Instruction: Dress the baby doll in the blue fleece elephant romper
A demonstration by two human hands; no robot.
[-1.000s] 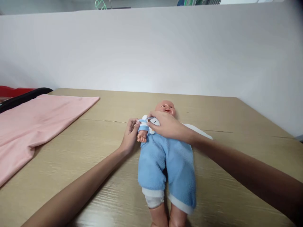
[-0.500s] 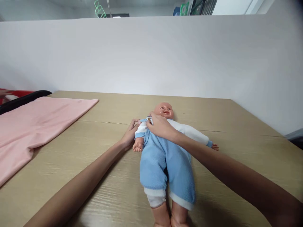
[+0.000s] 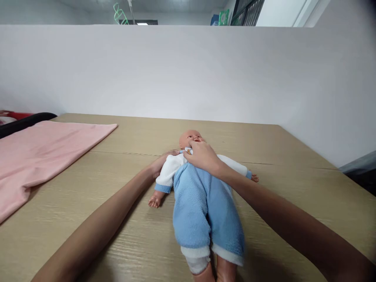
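A baby doll [image 3: 192, 138] lies on its back on the table, head away from me and feet towards me. It wears a blue and white outfit [image 3: 192, 203] with white sleeves and blue cuffs. My right hand [image 3: 202, 156] is closed at the neckline, thumb and fingers pinching the cloth just under the chin. My left hand [image 3: 164, 159] reaches to the shoulder on the left, its fingertips at the blue collar edge. The sleeve hides part of that hand, but its fingers look closed on the cloth there. The doll's arms are spread out to both sides.
A pink cloth [image 3: 58, 152] lies spread over the left of the wooden table [image 3: 123, 219]. Behind it is a black-rimmed red item [image 3: 26, 119]. A white partition [image 3: 176, 74] stands along the back. Something dark and grey [image 3: 361, 172] is beyond the right edge.
The doll's left-side arm has swung outward and its sleeve now lies straighter. The doll's head has shifted left and turned. My left hand has slid closer to the collar.
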